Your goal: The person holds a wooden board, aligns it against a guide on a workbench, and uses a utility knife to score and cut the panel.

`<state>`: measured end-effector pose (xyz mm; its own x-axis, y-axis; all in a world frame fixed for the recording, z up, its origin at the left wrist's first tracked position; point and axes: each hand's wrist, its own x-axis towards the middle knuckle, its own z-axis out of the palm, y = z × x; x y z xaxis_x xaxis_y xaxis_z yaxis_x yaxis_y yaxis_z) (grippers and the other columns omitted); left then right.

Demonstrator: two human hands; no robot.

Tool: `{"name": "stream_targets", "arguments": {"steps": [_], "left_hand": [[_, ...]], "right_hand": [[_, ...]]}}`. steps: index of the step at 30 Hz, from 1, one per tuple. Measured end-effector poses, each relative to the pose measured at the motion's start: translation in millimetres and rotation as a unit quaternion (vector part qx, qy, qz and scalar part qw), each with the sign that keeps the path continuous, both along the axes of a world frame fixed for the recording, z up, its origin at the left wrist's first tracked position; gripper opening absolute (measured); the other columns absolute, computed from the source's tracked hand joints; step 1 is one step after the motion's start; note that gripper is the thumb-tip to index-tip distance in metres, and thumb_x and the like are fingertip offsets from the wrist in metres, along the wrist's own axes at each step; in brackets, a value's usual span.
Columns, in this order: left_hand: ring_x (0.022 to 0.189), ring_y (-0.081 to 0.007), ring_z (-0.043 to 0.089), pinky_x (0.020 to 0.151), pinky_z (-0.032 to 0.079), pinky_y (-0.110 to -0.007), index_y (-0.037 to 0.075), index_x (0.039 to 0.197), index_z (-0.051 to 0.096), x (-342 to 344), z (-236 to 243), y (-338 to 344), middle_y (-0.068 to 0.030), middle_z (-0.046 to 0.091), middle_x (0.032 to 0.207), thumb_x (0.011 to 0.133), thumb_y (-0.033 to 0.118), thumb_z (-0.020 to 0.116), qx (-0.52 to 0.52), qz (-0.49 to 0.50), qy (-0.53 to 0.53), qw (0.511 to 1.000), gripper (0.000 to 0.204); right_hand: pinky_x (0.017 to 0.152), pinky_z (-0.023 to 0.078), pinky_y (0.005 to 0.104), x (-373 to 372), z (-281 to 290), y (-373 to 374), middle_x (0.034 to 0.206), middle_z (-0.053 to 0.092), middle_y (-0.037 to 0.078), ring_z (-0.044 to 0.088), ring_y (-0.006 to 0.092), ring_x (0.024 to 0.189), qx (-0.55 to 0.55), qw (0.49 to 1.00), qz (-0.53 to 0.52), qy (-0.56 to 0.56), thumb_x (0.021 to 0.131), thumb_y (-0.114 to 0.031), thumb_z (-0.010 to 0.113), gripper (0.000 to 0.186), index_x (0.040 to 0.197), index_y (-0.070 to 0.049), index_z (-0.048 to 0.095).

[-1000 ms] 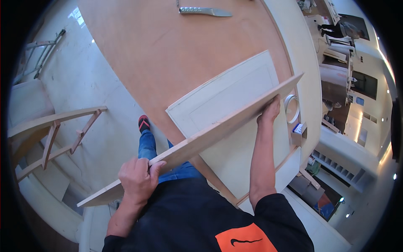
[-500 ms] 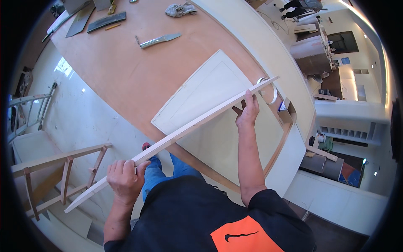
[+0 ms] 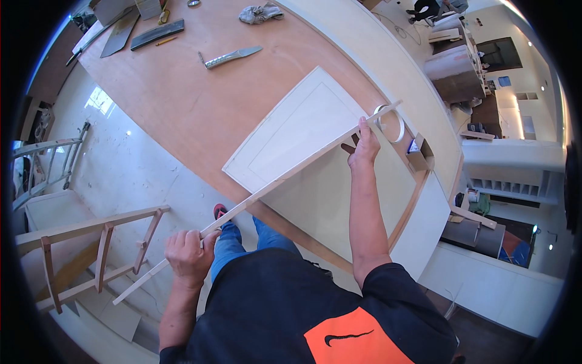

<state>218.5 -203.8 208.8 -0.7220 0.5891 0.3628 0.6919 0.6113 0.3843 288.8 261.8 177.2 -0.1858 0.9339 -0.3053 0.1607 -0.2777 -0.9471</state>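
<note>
A long, thin, pale wooden strip (image 3: 285, 175) slants across in front of me, from low on the left to high on the right. My left hand (image 3: 189, 258) is closed round it near its lower end. Toward the upper end, my right hand (image 3: 365, 147) grips the strip with the thumb against it and other fingers partly hidden beneath. Behind the strip, a white tapered panel (image 3: 303, 121) with a thin line near its border lies on the brown board (image 3: 182, 103). A larger pale sheet (image 3: 339, 200) lies on the near side, partly covered by my right arm.
A knife (image 3: 233, 57), a pencil (image 3: 165, 42), a dark flat block (image 3: 157, 34) and a crumpled cloth (image 3: 260, 13) lie on the board. A tape roll (image 3: 397, 130) and small open box (image 3: 419, 155) sit at right. A wooden ladder-like frame (image 3: 103, 258) stands at left.
The strip has turned about its length and now shows a narrower face. Both hands sit slightly farther right in the picture, still holding it; the view has shifted a little.
</note>
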Motion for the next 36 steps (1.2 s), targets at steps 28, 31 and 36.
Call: {"name": "stream_targets", "arguments": {"steps": [28,31,36], "left_hand": [[0.076,-0.0217,0.061,0.079,0.052,-0.04,-0.007,0.103,0.073,-63,-107,-25,-0.0161,0.074,0.085,0.107,0.051,0.047,-0.095,-0.088,-0.615,0.778,0.063],[0.081,-0.018,0.062,0.083,0.051,-0.038,-0.006,0.106,0.073,-42,-120,-15,-0.0145,0.074,0.088,0.109,0.05,0.043,-0.107,-0.121,-0.641,0.75,0.064],[0.062,-0.0195,0.061,0.062,0.052,-0.035,-0.002,0.097,0.073,-2,-157,-6,-0.0115,0.064,0.072,0.105,0.052,0.05,-0.125,-0.074,-0.773,0.617,0.059]], "right_hand": [[0.086,0.056,0.0342,76,-4,-243,0.095,0.075,0.015,0.071,0.0186,0.093,0.031,0.929,0.369,0.017,0.11,-0.046,0.048,0.055,0.107,0.003,0.073],[0.068,0.056,0.0318,69,6,-240,0.071,0.07,0.01,0.069,0.0144,0.072,0.024,0.956,0.291,-0.033,0.107,-0.042,0.059,0.056,0.081,0.006,0.072],[0.057,0.052,0.032,55,9,-241,0.066,0.068,0.007,0.066,0.0149,0.062,-0.002,0.967,0.254,-0.026,0.104,-0.04,0.064,0.055,0.073,0.005,0.069]]}}
